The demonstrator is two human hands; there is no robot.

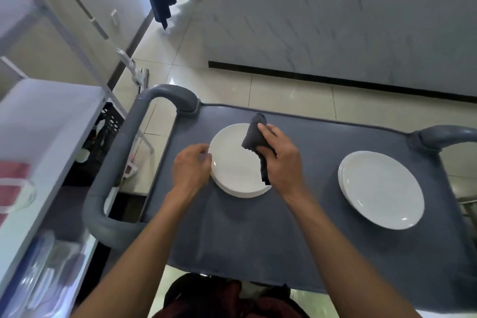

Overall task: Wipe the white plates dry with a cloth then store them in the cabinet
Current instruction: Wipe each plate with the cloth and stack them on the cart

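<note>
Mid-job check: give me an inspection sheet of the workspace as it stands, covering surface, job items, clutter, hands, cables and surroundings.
Surface: grey cart top with grey handles at both ends.
Job's things: left plate stack being wiped; right plate stack lying apart, untouched; dark cloth lying on the left stack.
Clutter: nothing seen on the cart top.
Hands: left hand steadies the left stack's rim; right hand grips the cloth.
Cables: nothing seen.
Surroundings: white shelf unit on the left holding blurred items; black crate beside it; tiled floor; marbled wall panel beyond.
</note>
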